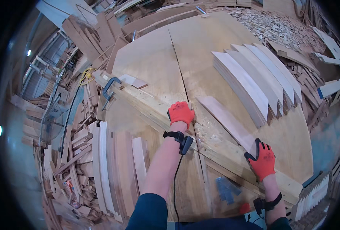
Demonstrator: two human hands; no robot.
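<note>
Both my hands wear red gloves with black palms and fingertips. My left hand [181,113] is closed in a fist-like curl above the long wooden beam [149,112]. A small pale tip pokes out by its fingers, but what it holds I cannot make out. At the near end of a flat, tapered wooden board [225,119], my right hand [263,160] grips the corner, thumb toward the board. That board slants away to the upper left, its far end apart from my left hand. Wood shavings [213,132] lie between the hands. The beam runs diagonally under both wrists.
A blue clamp [110,89] grips the beam's far left end on the plywood table [139,57]. Stacked curved boards [250,82] stand at right, more wood strips [118,168] at left. Blue pieces [227,188] lie near me. Scrap heaps [271,28] surround the table.
</note>
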